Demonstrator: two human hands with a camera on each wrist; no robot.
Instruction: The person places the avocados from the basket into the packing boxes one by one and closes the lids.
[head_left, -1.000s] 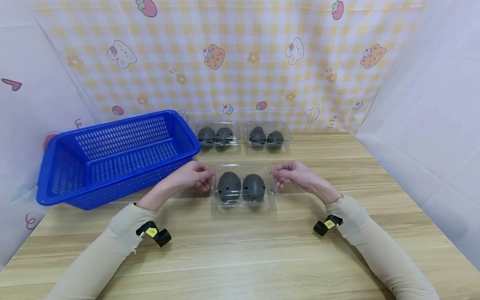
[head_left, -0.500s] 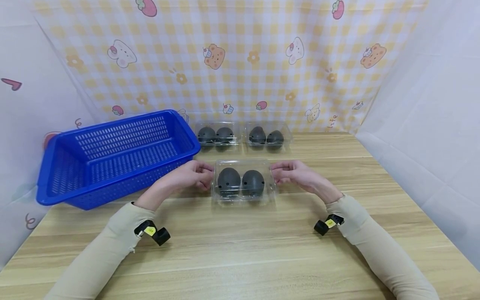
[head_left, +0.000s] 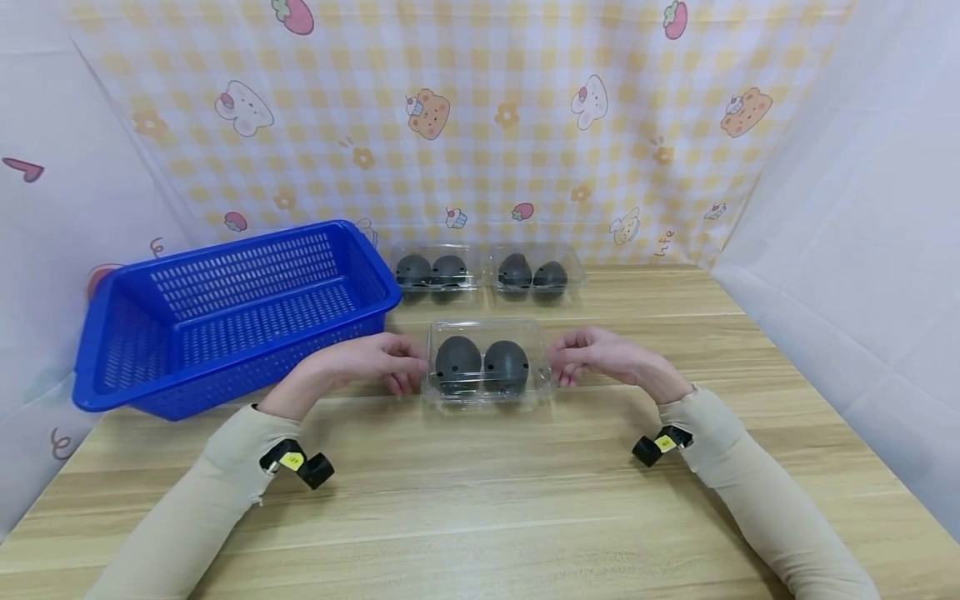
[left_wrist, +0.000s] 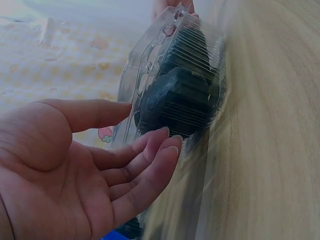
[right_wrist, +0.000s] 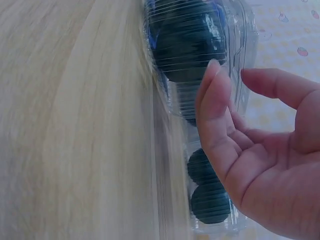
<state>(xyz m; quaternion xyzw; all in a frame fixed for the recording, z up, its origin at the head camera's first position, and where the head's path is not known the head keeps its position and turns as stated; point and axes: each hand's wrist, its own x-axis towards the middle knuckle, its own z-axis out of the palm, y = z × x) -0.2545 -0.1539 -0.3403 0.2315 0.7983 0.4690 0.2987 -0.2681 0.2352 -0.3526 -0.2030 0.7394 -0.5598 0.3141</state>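
A clear plastic clamshell box (head_left: 487, 328) with two dark avocados (head_left: 458, 360) sits on the table in front of me, its lid down. My left hand (head_left: 366, 362) is at the box's left end, thumb and fingers spread; in the left wrist view the fingertips (left_wrist: 172, 150) lie right by the ribbed plastic wall. On the other side, my right hand (head_left: 598, 357) is beside the right end, palm turned inward with a gap between thumb and fingers. The right wrist view shows those fingers (right_wrist: 214, 100) loosely bent, overlapping the box's edge and pinching nothing.
At the left stands a blue slotted plastic basket (head_left: 240, 325), nothing in it. Two more clear boxes with dark avocados, a left one (head_left: 435, 250) and a right one (head_left: 573, 262), stand along the back by the checked curtain (head_left: 480, 167).
The box has shifted slightly away from me and then stayed put. Both hands have since loosened and drawn a little outward from its ends.
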